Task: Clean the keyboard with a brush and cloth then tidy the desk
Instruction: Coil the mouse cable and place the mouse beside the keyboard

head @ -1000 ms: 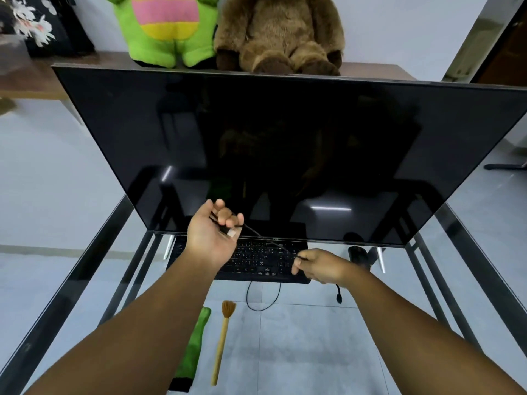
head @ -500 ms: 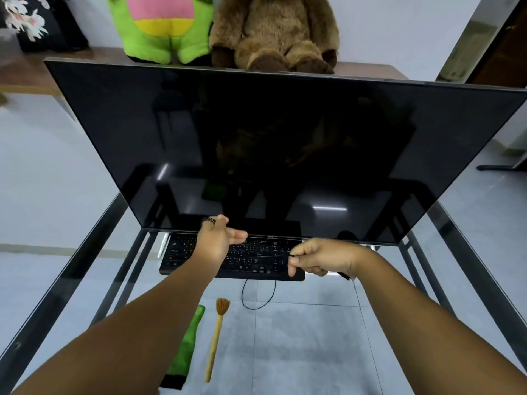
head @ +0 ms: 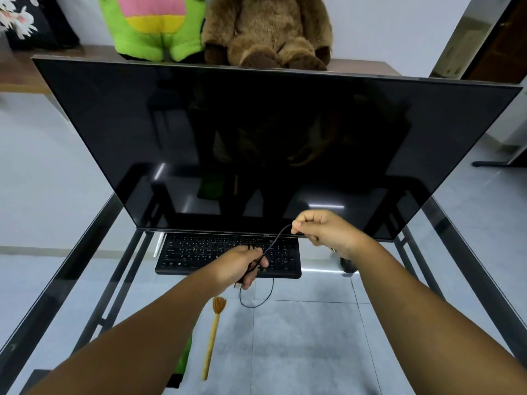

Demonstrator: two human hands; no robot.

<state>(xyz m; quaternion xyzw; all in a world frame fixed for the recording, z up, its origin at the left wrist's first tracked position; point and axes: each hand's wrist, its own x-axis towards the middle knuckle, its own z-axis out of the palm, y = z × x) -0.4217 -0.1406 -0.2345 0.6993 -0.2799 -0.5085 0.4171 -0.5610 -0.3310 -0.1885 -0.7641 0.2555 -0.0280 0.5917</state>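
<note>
A black keyboard [head: 199,253] lies on the glass desk [head: 299,337] under the lower edge of a big dark monitor [head: 271,143]. My left hand [head: 242,265] hovers over the keyboard's right half, with coils of thin black cable [head: 276,240] wound around its fingers. My right hand [head: 322,229] pinches the same cable higher up, in front of the screen's bottom edge. A loop of cable hangs below the keyboard's front. A wooden brush [head: 212,334] lies on the glass nearer to me. A green cloth [head: 184,357] beside it is mostly hidden by my left forearm.
A black mouse [head: 348,265] sits right of the keyboard, partly behind my right wrist. A green plush toy [head: 154,27] and a brown teddy bear [head: 268,29] sit on a shelf behind the monitor. Dark metal desk rails run along both sides.
My left hand dropped from the screen's edge to over the keyboard, winding cable. My right hand rose from the keyboard's right end, pulling the cable up and taut.
</note>
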